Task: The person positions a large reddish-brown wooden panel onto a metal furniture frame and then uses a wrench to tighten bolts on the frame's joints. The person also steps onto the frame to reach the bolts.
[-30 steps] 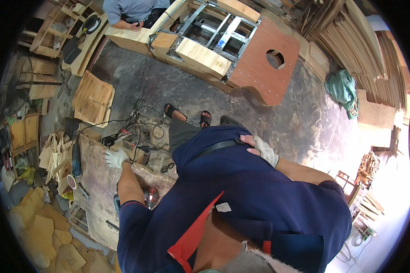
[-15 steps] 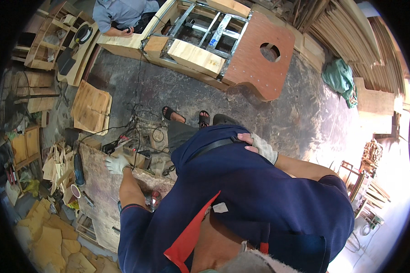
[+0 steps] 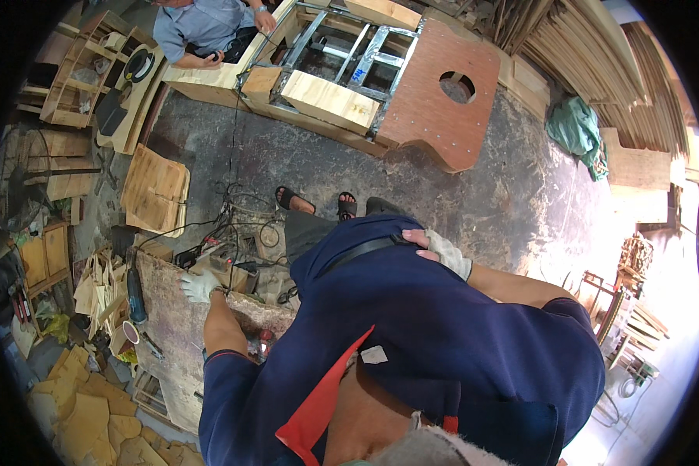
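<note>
Head view: gloved left hand (image 3: pixel 199 285) spread flat, bracing on plywood tabletop (image 3: pixel 171 342) far edge; right hand (image 3: pixel 440 250) empty, resting on hip.

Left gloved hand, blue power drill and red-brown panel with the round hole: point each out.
left gloved hand (image 3: pixel 199 285), head view, back of the glove
blue power drill (image 3: pixel 135 295), head view, middle of its body
red-brown panel (image 3: pixel 431 109), head view, bare face below the hole

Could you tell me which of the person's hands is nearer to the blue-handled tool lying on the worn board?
Left. The gloved left hand rests on the board just right of the blue-handled tool; the right hand is far off, on the person's waist.
</note>
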Available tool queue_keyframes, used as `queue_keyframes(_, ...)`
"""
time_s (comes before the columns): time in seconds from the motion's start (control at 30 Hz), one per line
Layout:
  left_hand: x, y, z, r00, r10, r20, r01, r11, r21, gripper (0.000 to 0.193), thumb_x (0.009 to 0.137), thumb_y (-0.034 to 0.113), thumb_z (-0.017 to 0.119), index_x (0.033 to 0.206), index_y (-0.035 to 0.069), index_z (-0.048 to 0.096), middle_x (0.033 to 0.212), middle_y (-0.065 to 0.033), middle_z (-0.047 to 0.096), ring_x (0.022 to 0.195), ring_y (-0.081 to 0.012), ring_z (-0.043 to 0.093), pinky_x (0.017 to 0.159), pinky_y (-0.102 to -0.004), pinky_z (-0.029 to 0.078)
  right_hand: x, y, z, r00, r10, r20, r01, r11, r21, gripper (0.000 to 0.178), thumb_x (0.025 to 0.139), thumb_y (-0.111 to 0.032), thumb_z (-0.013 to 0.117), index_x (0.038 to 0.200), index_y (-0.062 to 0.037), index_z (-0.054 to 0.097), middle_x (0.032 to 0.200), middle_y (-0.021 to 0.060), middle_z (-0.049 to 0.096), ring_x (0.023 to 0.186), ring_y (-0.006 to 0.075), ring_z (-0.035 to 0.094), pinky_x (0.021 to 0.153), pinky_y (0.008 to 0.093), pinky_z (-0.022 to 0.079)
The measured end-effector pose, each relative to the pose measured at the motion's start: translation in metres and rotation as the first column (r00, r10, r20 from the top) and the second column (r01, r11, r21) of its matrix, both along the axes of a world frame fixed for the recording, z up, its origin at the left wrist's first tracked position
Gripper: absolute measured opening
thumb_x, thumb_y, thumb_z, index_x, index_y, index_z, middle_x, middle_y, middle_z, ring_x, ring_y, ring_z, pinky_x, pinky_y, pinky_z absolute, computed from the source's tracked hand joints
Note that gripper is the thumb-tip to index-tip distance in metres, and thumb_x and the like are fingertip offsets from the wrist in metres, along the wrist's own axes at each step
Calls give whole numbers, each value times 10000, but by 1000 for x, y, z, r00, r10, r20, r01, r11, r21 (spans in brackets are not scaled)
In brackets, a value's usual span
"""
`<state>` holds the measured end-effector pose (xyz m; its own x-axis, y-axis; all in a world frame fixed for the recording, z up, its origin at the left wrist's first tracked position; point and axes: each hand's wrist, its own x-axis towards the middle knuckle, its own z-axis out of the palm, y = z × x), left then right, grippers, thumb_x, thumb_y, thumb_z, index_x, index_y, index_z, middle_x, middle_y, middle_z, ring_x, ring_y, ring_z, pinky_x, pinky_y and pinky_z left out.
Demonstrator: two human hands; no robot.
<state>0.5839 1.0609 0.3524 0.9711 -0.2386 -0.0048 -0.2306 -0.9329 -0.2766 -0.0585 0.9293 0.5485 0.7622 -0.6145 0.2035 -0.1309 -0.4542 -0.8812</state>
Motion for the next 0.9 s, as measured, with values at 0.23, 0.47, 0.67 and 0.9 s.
queue_keyframes(0.23,-2,-3,3,999,28,-24,-27,999,33,785,916,519,627,1574,176,373,1596,-162,415,1387,-356,466,1073,-536,408,4,-8,1,989,77,126,-47,973,-225,477,1089,-182,480,1550,-88,403,1550,245,472,1394,438,493,1148,525,401)
queue_keyframes(0.47,-2,2,2,995,-53,87,56,998,-37,772,871,472,655,1534,160,414,1509,-170,484,1335,-360,497,1036,-534,431,-1,-8,0,990,123,67,-106,972,-208,482,1058,-154,531,1517,-172,386,1547,285,457,1388,492,491,1123,589,411)
queue_keyframes(0.67,0,2,1,1000,-21,-2,21,999,-43,782,884,457,646,1556,157,379,1486,-161,492,1371,-370,474,1044,-529,430,-6,-7,-3,992,127,4,-124,978,-167,501,1040,-177,559,1509,-185,384,1562,289,433,1390,491,488,1123,591,410)
queue_keyframes(0.9,-5,2,-1,997,-38,65,37,999,14,758,930,499,588,1570,163,360,1498,-151,486,1396,-363,458,1053,-525,425,-6,-4,1,994,88,-69,-91,995,-37,443,1077,-153,504,1501,-196,383,1570,262,431,1397,477,480,1128,574,413)
